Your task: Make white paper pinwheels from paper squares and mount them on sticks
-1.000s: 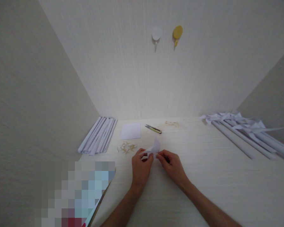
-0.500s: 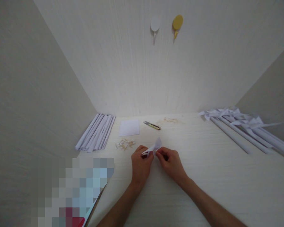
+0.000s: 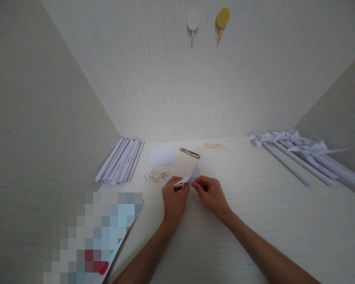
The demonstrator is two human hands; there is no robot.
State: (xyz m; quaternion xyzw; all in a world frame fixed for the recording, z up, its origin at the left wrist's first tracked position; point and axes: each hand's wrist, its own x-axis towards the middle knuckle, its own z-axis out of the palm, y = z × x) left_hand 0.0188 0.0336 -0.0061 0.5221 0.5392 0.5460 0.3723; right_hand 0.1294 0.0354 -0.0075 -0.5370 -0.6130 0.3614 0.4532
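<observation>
A folded white paper pinwheel (image 3: 189, 177) with pointed vanes is gripped in my left hand (image 3: 174, 199), closed around its lower left side. My right hand (image 3: 210, 194) is closed in a pinch, its fingertips right against the pinwheel's middle. Whatever sits between those fingertips is too small to make out. Just beyond my left hand lies a loose pile of small pale sticks and bits (image 3: 156, 175). Farther back are a square stack of white paper (image 3: 161, 156) and a pair of thread snips (image 3: 189, 152).
Rolled white paper tubes (image 3: 121, 161) lie by the left wall. Paper pinwheels on tubes (image 3: 301, 154) are heaped at the right. Tiny scraps (image 3: 213, 146) lie near the back wall, which carries a white round hook (image 3: 193, 21) and a yellow one (image 3: 223, 18). A partly blurred object occupies the lower left.
The view has tilted slightly, so everything on the table appears a little higher. Both hands have shifted slightly left, still together at the paper pinwheel.
</observation>
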